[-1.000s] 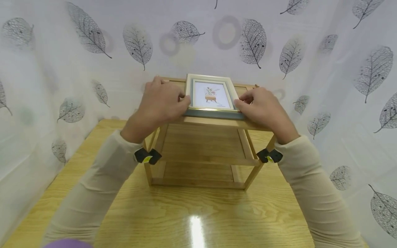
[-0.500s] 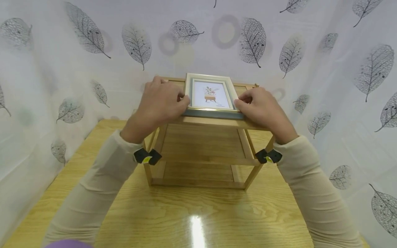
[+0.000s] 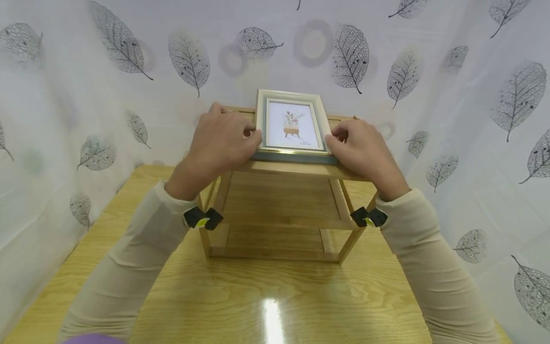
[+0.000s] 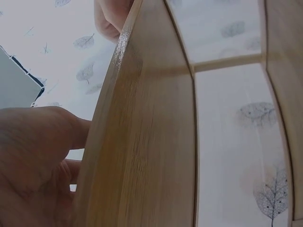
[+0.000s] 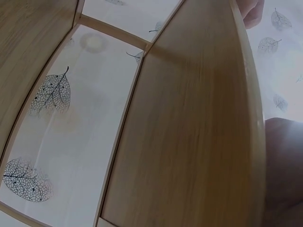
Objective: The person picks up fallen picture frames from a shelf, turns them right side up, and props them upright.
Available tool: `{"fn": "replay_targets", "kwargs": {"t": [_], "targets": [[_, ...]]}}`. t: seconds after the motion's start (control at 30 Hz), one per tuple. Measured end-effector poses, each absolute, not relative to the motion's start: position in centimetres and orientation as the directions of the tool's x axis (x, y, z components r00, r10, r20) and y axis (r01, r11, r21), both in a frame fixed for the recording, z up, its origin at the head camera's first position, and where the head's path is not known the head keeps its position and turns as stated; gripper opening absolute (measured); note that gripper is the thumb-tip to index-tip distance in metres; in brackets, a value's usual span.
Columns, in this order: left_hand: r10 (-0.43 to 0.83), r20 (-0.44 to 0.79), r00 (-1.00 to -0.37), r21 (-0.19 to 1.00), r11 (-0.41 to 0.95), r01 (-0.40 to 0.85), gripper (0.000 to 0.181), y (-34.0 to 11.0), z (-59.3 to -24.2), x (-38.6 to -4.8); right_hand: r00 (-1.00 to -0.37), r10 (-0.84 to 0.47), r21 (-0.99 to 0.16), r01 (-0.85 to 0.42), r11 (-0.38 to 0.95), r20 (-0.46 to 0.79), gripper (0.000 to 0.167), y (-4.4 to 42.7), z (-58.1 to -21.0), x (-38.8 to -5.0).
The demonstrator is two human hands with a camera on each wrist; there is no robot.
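A picture frame [image 3: 292, 126] with a cream and grey-blue border rests on the top board of a wooden shelf rack [image 3: 283, 167] in the head view. It holds a drawing of flowers in an orange pot on legs. Its far edge is raised a little and its near edge is low. My left hand [image 3: 223, 141] grips its left side near the front corner, thumb against the border. On the opposite side my right hand [image 3: 361, 145] grips it the same way. In the left wrist view, part of the left hand [image 4: 38, 156] shows beside the board; most fingertips are hidden.
The rack has lower shelves [image 3: 281, 198] and stands on a shiny wood-grain table [image 3: 215, 301]. White curtains [image 3: 292, 71] with dark leaf prints hang behind and at both sides. A purple object [image 3: 94, 339] shows at the bottom edge.
The frame's far edge has risen, so the picture tilts up more towards me. Both hands keep their hold on its sides and have barely moved.
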State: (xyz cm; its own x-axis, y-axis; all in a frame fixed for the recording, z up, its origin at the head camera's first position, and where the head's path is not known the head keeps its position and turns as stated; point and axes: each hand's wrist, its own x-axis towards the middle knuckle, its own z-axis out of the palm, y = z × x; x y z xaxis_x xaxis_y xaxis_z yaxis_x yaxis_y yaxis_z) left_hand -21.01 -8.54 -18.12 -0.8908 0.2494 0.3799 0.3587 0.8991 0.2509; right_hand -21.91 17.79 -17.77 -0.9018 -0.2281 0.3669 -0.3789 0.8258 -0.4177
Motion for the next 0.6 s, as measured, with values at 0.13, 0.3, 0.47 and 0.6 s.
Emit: {"fn": "replay_targets", "kwargs": {"t": [0.13, 0.3, 0.47, 0.6], "targets": [[0.256, 0.379, -0.889, 0.254, 0.896, 0.365, 0.037, -8.53, -18.27, -21.09, -0.893, -0.218, -0.404, -0.382, 0.831, 0.394, 0.031, 17.76, -17.85, -21.93], [0.251, 0.371, -0.894, 0.265, 0.894, 0.361, 0.036, -8.4, -18.26, -21.08, -0.887, -0.199, -0.393, -0.374, 0.84, 0.417, 0.03, 17.78, -17.91, -21.95], [0.242, 0.383, -0.891, 0.27, 0.893, 0.359, 0.034, -8.29, -18.19, -21.05, -0.889, -0.166, -0.419, -0.357, 0.835, 0.427, 0.03, 17.67, -17.84, -21.85], [0.243, 0.391, -0.888, 0.276, 0.889, 0.365, 0.034, -8.25, -18.1, -20.97, -0.893, -0.139, -0.446, -0.343, 0.827, 0.428, 0.03, 17.55, -17.77, -21.7]]}}
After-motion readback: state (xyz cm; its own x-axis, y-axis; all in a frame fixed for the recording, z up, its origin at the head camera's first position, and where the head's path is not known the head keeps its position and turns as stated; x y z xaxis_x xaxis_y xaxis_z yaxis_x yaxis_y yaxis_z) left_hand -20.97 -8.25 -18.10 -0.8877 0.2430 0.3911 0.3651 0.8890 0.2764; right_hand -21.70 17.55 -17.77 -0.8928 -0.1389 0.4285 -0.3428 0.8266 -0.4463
